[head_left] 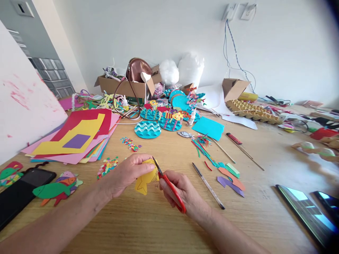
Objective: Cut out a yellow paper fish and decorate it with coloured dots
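My left hand [127, 174] pinches a yellow paper cut-out [144, 180] shaped like a fish, holding it just above the wooden table [148, 225]. My right hand [182, 192] grips red-handled scissors [169, 187], whose blades point up and left into the top edge of the yellow paper. Both hands are closed, near the table's front middle.
A stack of coloured paper sheets [76, 135] lies at the left, with paper fish [54, 190] and a black phone [18, 192] in front of it. Confetti scraps [107, 165], blue wave discs [147, 129], a pencil [208, 185], paper strips [227, 174], cardboard boxes [124, 86], an egg tray [251, 111] and two tablets [307, 211] surround the hands.
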Motion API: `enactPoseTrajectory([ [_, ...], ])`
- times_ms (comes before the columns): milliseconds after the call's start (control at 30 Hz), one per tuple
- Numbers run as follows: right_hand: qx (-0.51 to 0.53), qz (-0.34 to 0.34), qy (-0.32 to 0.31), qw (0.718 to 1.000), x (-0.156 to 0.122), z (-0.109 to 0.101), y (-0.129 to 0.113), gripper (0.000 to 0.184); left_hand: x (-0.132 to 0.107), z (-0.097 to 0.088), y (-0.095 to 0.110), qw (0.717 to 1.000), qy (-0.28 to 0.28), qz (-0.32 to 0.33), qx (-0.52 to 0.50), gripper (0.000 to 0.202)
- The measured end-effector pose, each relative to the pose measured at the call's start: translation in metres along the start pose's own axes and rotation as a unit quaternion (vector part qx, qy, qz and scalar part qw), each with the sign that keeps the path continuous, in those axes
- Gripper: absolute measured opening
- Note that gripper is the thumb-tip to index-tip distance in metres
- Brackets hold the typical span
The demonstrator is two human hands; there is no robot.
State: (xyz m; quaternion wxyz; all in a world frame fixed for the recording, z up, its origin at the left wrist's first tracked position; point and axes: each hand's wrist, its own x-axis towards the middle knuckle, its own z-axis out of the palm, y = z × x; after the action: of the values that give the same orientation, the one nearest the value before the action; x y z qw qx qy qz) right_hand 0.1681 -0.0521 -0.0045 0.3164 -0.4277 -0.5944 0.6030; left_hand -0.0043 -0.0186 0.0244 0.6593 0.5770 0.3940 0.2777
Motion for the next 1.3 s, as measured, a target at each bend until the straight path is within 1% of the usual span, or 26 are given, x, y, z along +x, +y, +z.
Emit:
enactPoseTrajectory([
  [67,0.013,0.012,-0.013,1.0,0.001,-0.001,-0.002,0.04,-0.002,-0.002,-0.001,1.0,0.001,0.003,0.008,0.021],
  [133,0.024,0.018,-0.032,0.999,0.001,-0.004,-0.003,0.041,-0.005,-0.003,-0.001,1.0,0.016,0.011,0.022,0.022],
  [267,0.029,0.009,-0.078,0.996,0.001,-0.01,-0.005,0.041,-0.01,-0.006,-0.002,0.997,0.041,0.026,0.066,0.023],
  [333,0.017,-0.01,-0.06,0.998,0.001,-0.012,-0.006,0.036,-0.011,-0.006,-0.002,0.995,0.036,0.021,0.09,0.021],
  [467,-0.003,-0.038,0.039,0.999,0.002,-0.013,-0.014,0.028,-0.008,-0.002,-0.005,0.993,0.008,-0.023,0.119,0.019],
  [533,-0.017,-0.041,0.061,0.997,0.002,-0.011,-0.02,0.022,-0.007,0.0,-0.006,0.985,0.005,-0.018,0.17,0.017],
  [633,-0.03,-0.036,0.05,0.998,0.002,-0.009,-0.029,0.017,-0.006,0.002,-0.007,0.961,0.01,0.021,0.276,0.013],
  [733,-0.042,-0.039,0.026,0.998,0.002,-0.006,-0.034,0.017,-0.005,0.003,-0.006,0.946,0.001,0.043,0.321,0.012],
  [833,-0.057,-0.05,0.03,0.997,0.003,-0.007,-0.036,0.016,-0.004,0.0,-0.003,0.953,-0.023,0.046,0.297,0.012],
  [900,-0.046,-0.056,0.067,0.995,0.003,-0.009,-0.038,0.015,-0.005,-0.002,-0.001,0.969,-0.02,0.06,0.239,0.014],
  [967,-0.006,-0.067,0.135,0.989,0.004,-0.011,-0.038,0.015,-0.006,-0.002,0.001,0.985,0.011,0.08,0.155,0.021],
  [1033,0.055,-0.081,0.197,0.975,0.005,-0.012,-0.038,0.017,-0.007,0.001,0.0,0.991,0.051,0.098,0.079,0.025],
  [1067,0.085,-0.086,0.217,0.969,0.006,-0.011,-0.037,0.018,-0.007,0.004,-0.001,0.991,0.063,0.106,0.054,0.025],
  [1100,0.11,-0.091,0.228,0.963,0.007,-0.01,-0.036,0.019,-0.006,0.008,-0.002,0.99,0.073,0.112,0.034,0.025],
  [1167,0.144,-0.094,0.232,0.958,0.01,-0.005,-0.034,0.022,-0.002,0.017,-0.005,0.987,0.104,0.121,0.007,0.023],
  [1300,0.16,-0.087,0.217,0.959,0.014,0.0,-0.033,0.023,0.01,0.028,-0.006,0.974,0.17,0.149,0.001,0.015],
])
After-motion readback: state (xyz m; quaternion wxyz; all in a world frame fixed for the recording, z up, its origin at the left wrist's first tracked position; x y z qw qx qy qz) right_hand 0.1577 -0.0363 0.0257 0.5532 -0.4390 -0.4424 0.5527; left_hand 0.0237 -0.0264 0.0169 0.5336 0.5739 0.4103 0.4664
